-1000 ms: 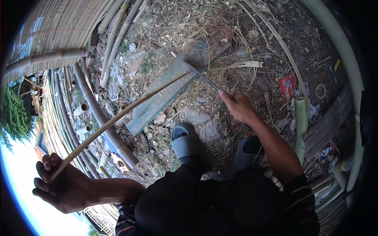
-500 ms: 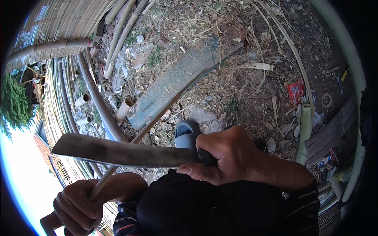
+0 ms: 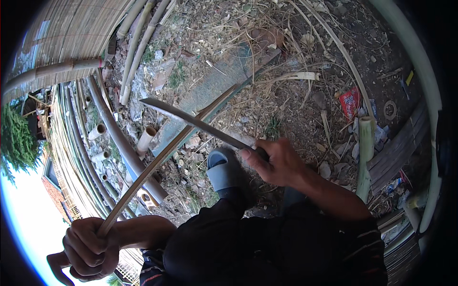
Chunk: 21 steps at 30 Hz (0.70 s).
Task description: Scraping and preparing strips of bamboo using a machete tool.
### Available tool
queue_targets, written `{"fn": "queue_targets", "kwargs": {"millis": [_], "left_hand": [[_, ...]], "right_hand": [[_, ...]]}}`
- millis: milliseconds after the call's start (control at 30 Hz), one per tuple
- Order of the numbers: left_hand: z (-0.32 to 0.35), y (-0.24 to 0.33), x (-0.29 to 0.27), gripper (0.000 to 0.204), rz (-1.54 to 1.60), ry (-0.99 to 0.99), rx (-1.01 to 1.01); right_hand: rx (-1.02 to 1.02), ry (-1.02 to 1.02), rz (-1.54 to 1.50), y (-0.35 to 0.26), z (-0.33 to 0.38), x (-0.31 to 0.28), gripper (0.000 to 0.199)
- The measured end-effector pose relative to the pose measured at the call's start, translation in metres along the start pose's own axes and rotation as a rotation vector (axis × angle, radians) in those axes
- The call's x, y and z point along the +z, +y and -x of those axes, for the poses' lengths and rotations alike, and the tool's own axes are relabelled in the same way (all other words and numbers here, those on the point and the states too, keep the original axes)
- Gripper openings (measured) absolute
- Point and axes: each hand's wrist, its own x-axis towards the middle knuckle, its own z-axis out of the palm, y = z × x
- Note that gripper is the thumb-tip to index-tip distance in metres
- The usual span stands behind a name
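Bamboo strip (image 3: 160, 161) slants from lower left to upper middle. The left hand (image 3: 91, 249) curls tight round its bottom end; the right hand (image 3: 277, 164), fingers closed, holds a big knife (image 3: 214, 130) across it.

The left grip (image 3: 90, 249) holds 1 bamboo strip (image 3: 152, 168); the right grip (image 3: 280, 164) holds a long knife (image 3: 212, 130) across it.
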Motion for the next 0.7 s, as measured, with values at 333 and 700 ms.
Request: {"fn": "queue_targets", "kwargs": {"millis": [333,700], "left_hand": [[0.001,0.009,-0.009,0.014,-0.03,0.067,-0.059],[0.004,0.089,-0.039,0.04,-0.278,0.406,-0.419]], "right_hand": [[0.385,0.055,0.233,0.094,0.01,-0.001,0.073],[-0.074,0.514,0.539,0.083,0.037,-0.015,0.073]]}}
